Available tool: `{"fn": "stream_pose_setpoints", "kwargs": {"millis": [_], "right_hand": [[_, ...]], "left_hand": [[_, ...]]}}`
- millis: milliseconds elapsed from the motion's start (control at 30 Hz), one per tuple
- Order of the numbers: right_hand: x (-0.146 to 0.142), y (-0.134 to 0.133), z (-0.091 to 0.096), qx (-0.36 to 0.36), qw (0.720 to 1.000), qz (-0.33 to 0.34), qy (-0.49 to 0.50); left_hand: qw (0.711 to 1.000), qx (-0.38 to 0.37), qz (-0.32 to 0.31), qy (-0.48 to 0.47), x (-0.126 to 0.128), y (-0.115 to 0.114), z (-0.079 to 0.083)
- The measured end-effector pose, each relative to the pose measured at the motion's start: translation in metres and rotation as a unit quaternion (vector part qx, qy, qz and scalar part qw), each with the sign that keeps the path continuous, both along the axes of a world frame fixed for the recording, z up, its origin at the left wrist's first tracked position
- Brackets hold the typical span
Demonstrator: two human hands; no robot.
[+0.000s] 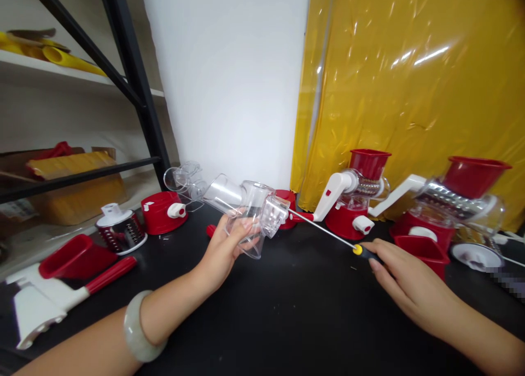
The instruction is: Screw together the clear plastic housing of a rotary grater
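My left hand (233, 236) is wrapped round a clear plastic grater body (256, 201) and holds it tilted above the black table. In my right hand (404, 277) is a screwdriver (324, 229) with a long metal shaft and a black and yellow handle. Its shaft reaches left to the end of the clear body; whether the tip touches a screw is too small to tell. Behind the clear body, a red base (286, 194) is partly hidden.
Two rotary graters (356, 201) with red hoppers stand at the right. On the left are another red base (162, 212), a grater drum (121, 234), a red hopper (76, 256) and a white crank handle (49, 299). A black-framed shelf (141, 81) rises behind them.
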State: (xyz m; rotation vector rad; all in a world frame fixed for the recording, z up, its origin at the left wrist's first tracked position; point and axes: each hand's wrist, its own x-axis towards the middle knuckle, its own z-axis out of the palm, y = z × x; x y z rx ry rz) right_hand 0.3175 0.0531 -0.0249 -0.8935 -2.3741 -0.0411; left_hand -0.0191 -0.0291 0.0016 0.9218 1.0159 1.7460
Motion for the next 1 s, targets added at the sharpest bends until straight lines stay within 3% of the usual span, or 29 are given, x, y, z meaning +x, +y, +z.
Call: {"fn": "stream_pose_setpoints", "kwargs": {"millis": [367,567,667,1000], "right_hand": [[-0.003,0.011,-0.008,-0.023,0.996,0.019,0.088],[-0.004,0.010,-0.004,-0.106,0.993,0.035,0.044],[-0.004,0.003,0.000,-0.129,0.991,0.008,0.011],[0.004,-0.004,0.001,-0.088,0.996,0.019,0.022]], "left_hand": [[0.999,0.008,0.026,0.044,0.001,-0.004,0.002],[0.998,0.017,0.035,0.055,0.003,-0.006,0.005],[0.997,0.023,0.031,0.062,0.002,-0.005,0.006],[0.997,0.030,0.045,0.053,0.001,-0.004,0.011]]}}
